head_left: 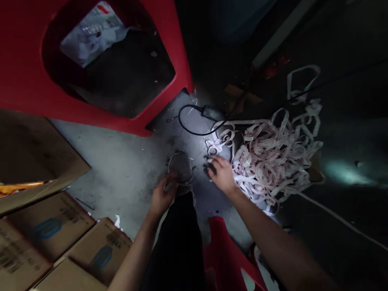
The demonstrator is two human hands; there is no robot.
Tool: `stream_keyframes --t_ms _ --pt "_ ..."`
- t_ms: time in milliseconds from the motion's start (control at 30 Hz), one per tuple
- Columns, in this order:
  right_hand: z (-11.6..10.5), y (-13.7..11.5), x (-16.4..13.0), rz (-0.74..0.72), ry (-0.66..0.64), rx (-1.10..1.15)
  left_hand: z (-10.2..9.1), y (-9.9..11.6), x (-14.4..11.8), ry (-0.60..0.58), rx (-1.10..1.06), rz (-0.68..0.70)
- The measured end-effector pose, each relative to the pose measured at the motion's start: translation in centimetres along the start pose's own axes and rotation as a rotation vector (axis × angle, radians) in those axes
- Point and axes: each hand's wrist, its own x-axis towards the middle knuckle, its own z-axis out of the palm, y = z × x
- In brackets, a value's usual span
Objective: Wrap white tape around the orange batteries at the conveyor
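My left hand (164, 195) is beside the grey toe of my shoe (180, 165), its fingers curled and the thumb drawn close to them. Whatever those fingertips hold, if anything, is too small to make out. To the right, my right hand (222, 173) reaches low over the floor, fingers bent around small dark bits (208, 165) that I cannot name. Just beyond its fingers lie loose curls of a pale strip (213, 150). These join a large tangled heap of whitish-pink strips (270, 161) to the right of the hand.
A black cable (190, 132) with a small dark box (213, 113) lies ahead. One red plastic stool (164, 97) stands at upper left, another red plastic piece (223, 249) near my leg. Cardboard boxes (52, 225) fill the lower left. The right side is dark.
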Motion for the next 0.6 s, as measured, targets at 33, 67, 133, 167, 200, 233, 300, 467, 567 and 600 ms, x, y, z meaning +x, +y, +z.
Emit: stream_keyframes --t_ms 33,67,133,167,200,233,300,467,567,600 --pt "-1.3 0.4 2.0 -0.026 0.050 -0.061 -0.3 0.7 0.3 0.009 -0.017 0.031" --pt "-2.5 0.9 4.2 -0.063 0.084 -0.134 -0.6 1.5 0.8 0.025 -0.010 0.073" --pt "-4.9 2.1 8.3 -0.145 0.088 -0.285 -0.6 4.0 2.1 0.044 0.099 0.198" --pt "-5.9 2.9 9.9 -0.160 0.073 -0.338 -0.2 5.4 3.1 0.034 0.190 0.276" --pt "-6.7 3.9 11.1 -0.147 0.053 -0.360 0.4 6.9 4.2 0.008 0.282 0.355" --pt "-7.3 4.8 11.7 -0.118 0.032 -0.353 1.4 8.4 5.4 -0.038 0.362 0.420" --pt "-7.8 6.7 11.2 -0.048 -0.004 -0.293 4.4 10.9 7.9 -0.178 0.464 0.494" --pt "-6.7 8.9 4.7 0.002 -0.068 -0.223 13.3 12.5 11.2 -0.458 0.694 0.649" --pt "-6.6 8.4 0.9 -0.090 -0.184 -0.174 16.1 10.1 10.1 -0.447 0.701 0.678" --pt "-7.1 8.3 0.0 -0.135 -0.232 -0.149 16.4 9.1 9.5 -0.453 0.705 0.708"
